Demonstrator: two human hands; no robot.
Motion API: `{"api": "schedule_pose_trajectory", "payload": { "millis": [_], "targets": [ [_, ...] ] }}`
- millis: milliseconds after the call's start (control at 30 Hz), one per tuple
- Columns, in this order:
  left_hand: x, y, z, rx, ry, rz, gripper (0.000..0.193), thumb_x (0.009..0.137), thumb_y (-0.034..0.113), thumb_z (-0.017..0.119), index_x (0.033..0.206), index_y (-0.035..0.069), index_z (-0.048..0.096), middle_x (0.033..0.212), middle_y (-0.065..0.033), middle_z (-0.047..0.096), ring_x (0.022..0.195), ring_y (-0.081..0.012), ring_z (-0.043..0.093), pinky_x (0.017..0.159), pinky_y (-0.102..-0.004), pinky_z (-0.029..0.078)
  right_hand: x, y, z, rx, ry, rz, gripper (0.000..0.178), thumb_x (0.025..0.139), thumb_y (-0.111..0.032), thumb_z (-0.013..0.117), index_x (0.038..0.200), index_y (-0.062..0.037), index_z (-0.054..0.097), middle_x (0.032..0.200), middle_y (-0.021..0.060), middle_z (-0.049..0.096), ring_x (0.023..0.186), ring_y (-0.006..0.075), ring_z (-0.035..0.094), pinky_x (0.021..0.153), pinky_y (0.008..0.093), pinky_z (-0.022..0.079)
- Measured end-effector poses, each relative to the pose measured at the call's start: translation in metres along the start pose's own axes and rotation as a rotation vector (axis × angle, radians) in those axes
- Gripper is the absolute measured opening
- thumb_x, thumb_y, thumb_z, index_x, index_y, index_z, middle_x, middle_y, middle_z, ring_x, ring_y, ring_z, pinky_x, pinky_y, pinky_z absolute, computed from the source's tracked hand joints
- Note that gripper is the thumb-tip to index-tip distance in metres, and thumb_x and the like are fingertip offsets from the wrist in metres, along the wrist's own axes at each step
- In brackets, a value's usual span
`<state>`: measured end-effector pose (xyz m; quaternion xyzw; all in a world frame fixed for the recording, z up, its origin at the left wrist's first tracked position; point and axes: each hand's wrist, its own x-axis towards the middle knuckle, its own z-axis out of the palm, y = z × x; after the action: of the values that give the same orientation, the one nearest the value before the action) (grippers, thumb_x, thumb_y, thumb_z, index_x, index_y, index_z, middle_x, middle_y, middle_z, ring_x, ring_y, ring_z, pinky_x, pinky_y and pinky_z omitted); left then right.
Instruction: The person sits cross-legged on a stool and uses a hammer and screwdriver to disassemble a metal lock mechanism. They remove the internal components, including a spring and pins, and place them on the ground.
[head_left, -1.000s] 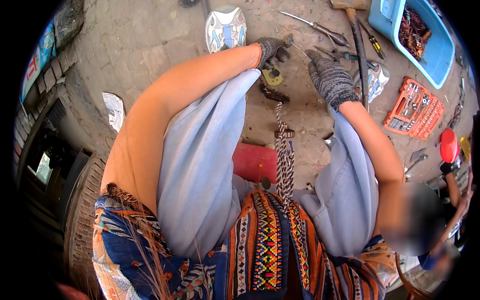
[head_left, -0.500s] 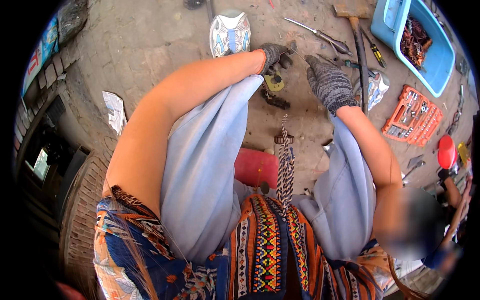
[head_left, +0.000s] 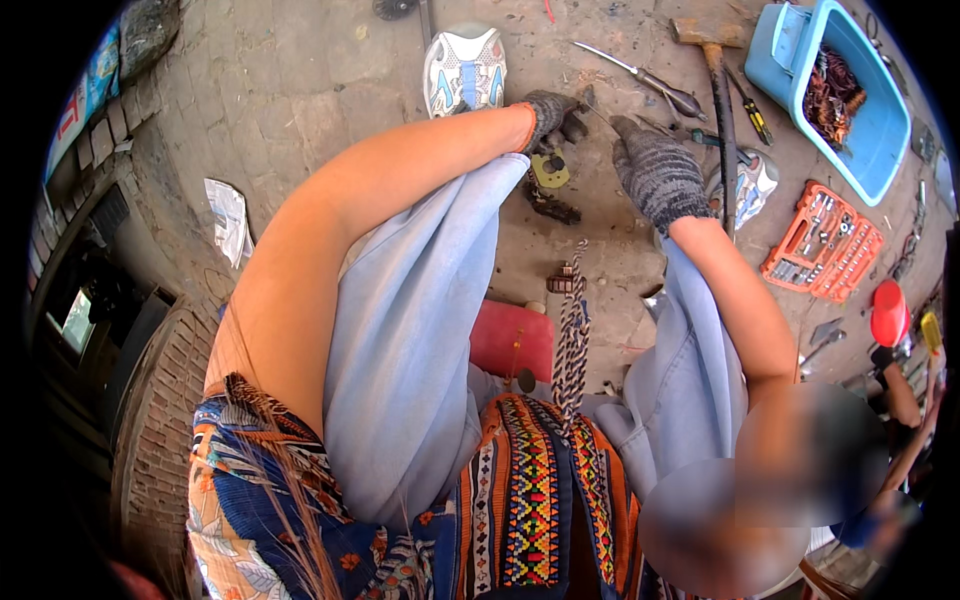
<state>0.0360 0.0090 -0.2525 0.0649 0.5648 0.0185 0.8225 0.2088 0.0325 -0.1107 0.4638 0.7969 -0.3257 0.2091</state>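
Observation:
My left hand (head_left: 550, 118), in a grey knit glove, is closed with curled fingers beyond my left knee. What it grips is too small to make out. Across a narrow gap, my right hand (head_left: 660, 178), gloved alike, has its fingers pressed together, pinching the end of a thin wire-like piece (head_left: 602, 113) that slants toward the left hand. Just below the left hand lies a yellow-green plate with a hole (head_left: 552, 171). Beside that plate is a dark, greasy chain-like part (head_left: 553, 208) on the ground.
Right of my hands lie a long screwdriver (head_left: 670, 92), a wooden-headed mallet (head_left: 714, 75) and a yellow-black screwdriver (head_left: 756, 115). A blue tub (head_left: 878, 150) holds copper-coloured scrap. Nearby are an orange socket set (head_left: 820, 240) and a red cup-like thing (head_left: 890, 313). Another person's arm (head_left: 900, 395) reaches in at right.
Both hands stay in almost the same place, the fingers barely shifting. The whole view has moved slightly. At the right edge, the other person's arm has shifted a little.

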Motion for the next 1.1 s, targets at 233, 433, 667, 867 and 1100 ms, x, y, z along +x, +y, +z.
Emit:
{"api": "schedule_pose_trajectory", "payload": {
  "millis": [233, 433, 667, 867, 1100],
  "targets": [
    [-0.009, 0.001, -0.004, -0.032, -0.011, -0.003, 0.033, 0.089, 0.039, 0.045, 0.090, 0.014, 0.067, 0.074, -0.0053, 0.066, 0.048, -0.0160, 0.051, 0.040, -0.0323, 0.037, 0.012, 0.012, 0.010, 0.168, 0.104, -0.076, 0.032, 0.086, -0.023, 0.047, 0.112, -0.0067, 0.058, 0.099, 0.0200, 0.062, 0.092, 0.0334, 0.060, 0.082, 0.0417, 0.046],
    [-0.005, 0.004, 0.007, 0.134, 0.093, -0.001, 0.045, 0.085, 0.052, 0.046, 0.091, 0.012, 0.064, 0.074, -0.0079, 0.066, 0.049, -0.0203, 0.053, 0.045, -0.0373, 0.041, 0.031, 0.036, 0.037, 0.536, -0.055, 0.009, 0.032, 0.086, -0.027, 0.048, 0.106, -0.0049, 0.060, 0.101, 0.0209, 0.062, 0.093, 0.0348, 0.059, 0.084, 0.0425, 0.045],
    [-0.061, 0.001, 0.029, -0.007, 0.076, 0.070, 0.062, 0.083, 0.064, 0.043, 0.084, 0.007, 0.067, 0.067, -0.0128, 0.064, 0.046, -0.0198, 0.054, 0.039, -0.0302, 0.038, 0.023, 0.005, 0.023, 0.118, 0.099, 0.007, 0.024, 0.085, -0.018, 0.049, 0.099, -0.0011, 0.058, 0.089, 0.0234, 0.063, 0.083, 0.0366, 0.060, 0.076, 0.0434, 0.047],
    [-0.037, -0.014, 0.052, 0.547, 0.481, 0.505, 0.050, 0.092, 0.042, 0.038, 0.090, 0.000, 0.064, 0.065, -0.0110, 0.060, 0.053, -0.0194, 0.056, 0.057, -0.0348, 0.043, 0.027, -0.017, 0.028, -0.013, -0.095, 0.078, 0.028, 0.087, -0.016, 0.040, 0.102, -0.0003, 0.058, 0.096, 0.0224, 0.062, 0.091, 0.0348, 0.060, 0.080, 0.0411, 0.048],
    [-0.067, 0.001, 0.035, -0.225, -0.155, 0.187, 0.045, 0.090, 0.046, 0.044, 0.089, 0.005, 0.062, 0.068, -0.0100, 0.061, 0.057, -0.0205, 0.059, 0.050, -0.0320, 0.049, 0.029, 0.033, 0.045, 0.518, 0.175, -0.114, 0.029, 0.089, -0.022, 0.051, 0.107, -0.0017, 0.060, 0.086, 0.0173, 0.064, 0.087, 0.0323, 0.061, 0.078, 0.0398, 0.047]
  ]
}}
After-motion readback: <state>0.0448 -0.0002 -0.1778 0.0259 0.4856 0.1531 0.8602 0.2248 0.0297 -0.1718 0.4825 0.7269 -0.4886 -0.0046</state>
